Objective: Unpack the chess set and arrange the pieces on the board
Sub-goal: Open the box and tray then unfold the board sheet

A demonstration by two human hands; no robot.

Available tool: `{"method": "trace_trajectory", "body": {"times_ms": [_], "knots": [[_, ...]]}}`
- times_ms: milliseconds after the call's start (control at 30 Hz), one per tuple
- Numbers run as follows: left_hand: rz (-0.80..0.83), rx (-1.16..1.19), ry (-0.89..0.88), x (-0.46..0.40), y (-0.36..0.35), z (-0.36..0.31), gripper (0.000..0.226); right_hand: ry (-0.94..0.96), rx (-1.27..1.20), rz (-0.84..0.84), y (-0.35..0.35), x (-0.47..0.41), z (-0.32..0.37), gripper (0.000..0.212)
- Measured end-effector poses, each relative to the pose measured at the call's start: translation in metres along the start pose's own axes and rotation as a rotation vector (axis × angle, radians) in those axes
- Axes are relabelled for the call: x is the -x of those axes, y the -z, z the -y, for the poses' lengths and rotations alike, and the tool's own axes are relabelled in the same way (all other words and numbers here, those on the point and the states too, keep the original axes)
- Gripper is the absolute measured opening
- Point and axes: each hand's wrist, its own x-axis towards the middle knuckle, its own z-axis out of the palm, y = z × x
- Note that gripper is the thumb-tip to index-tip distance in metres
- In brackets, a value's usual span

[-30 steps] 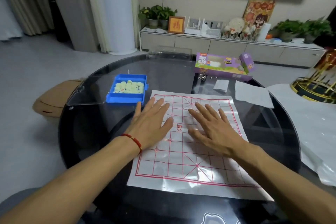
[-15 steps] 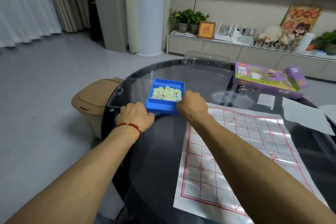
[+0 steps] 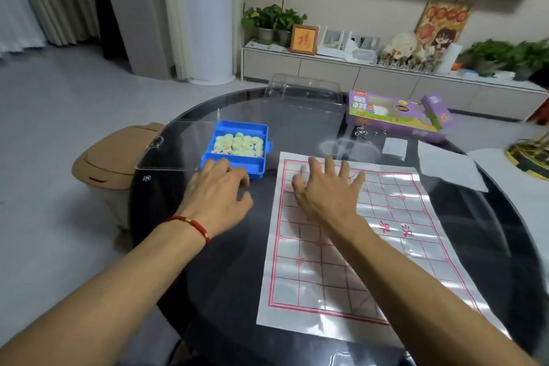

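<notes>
left hand (image 3: 218, 192) is resting half-curled, gripping nothing, fingertips at the near edge of the blue plastic tray (image 3: 257, 131) | right hand (image 3: 328, 190) is lying flat, fingers spread, on the white red-gridded paper board (image 3: 341, 276) | pale round chess pieces (image 3: 237, 144) are sitting in the tray (clear lid (image 3: 175, 145) open leftward) on the dark round glass tabletop (image 3: 297, 122)

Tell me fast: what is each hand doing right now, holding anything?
Left hand: fingers curled at the near edge of the blue tray; whether it grips cannot be told.
Right hand: open, fingers spread flat on the board sheet, holding nothing.
</notes>
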Motion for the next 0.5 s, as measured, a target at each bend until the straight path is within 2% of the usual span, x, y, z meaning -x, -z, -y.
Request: {"method": "trace_trajectory", "body": {"times_ms": [67,167,500], "knots": [[-0.016,0.009,-0.026,-0.001,0.0,-0.002,0.026,-0.07,0.007,0.061,-0.006,0.004,-0.038,0.065],[0.047,0.089,0.044,-0.002,-0.002,0.006,0.025,-0.098,-0.017,0.111,-0.012,0.01,-0.071,0.068],[0.103,0.065,0.111,-0.006,0.0,0.011,0.024,-0.12,-0.044,0.129,-0.014,0.009,-0.078,0.08]]}}
